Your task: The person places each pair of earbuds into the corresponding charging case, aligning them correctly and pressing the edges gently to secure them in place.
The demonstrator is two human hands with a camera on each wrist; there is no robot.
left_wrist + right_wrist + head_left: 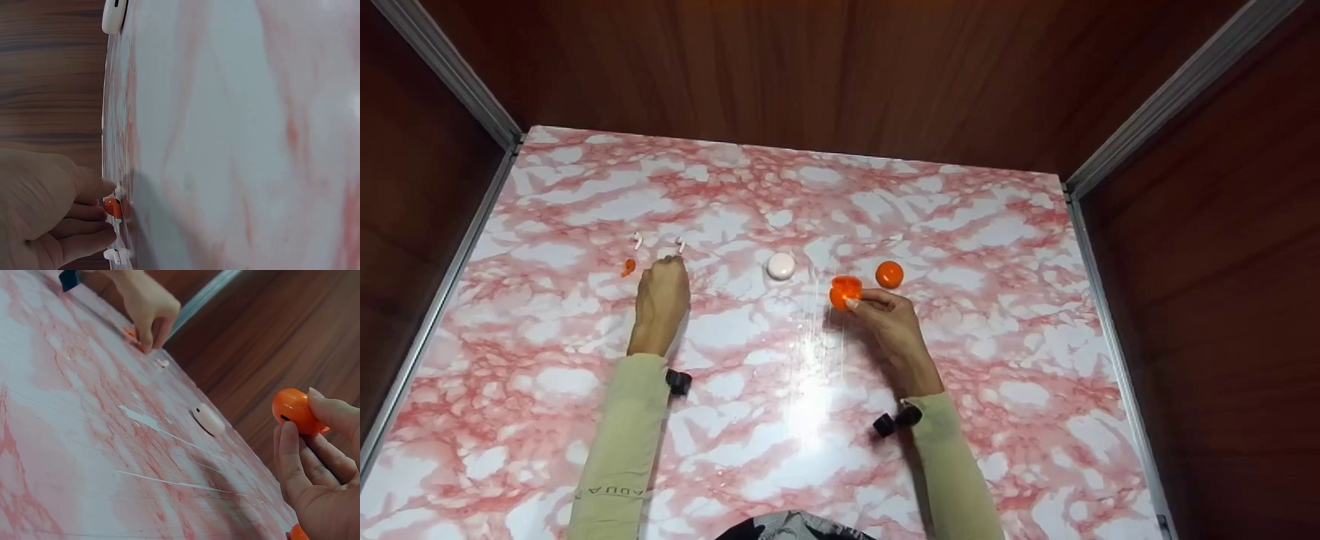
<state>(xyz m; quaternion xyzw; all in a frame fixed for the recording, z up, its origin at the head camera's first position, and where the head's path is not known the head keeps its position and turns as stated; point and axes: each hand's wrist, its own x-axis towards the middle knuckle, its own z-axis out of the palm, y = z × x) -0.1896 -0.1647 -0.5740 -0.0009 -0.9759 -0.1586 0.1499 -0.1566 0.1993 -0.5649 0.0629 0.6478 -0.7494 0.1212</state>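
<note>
On the left, my left hand bends down to the table, its fingertips around an orange earbud; the hand hides this earbud in the head view. A second orange earbud lies just left of the hand. Beyond the fingers lie two white earbuds, one further left and one by the knuckles. My right hand holds a round orange earbud case with its lid up, between thumb and fingers. In the right wrist view the thumb presses on the case's side.
A white rounded case lies between the hands. Another orange rounded case is on the table behind my right hand. Dark wood panels with metal rails enclose the pink-and-white marbled table at the back and sides.
</note>
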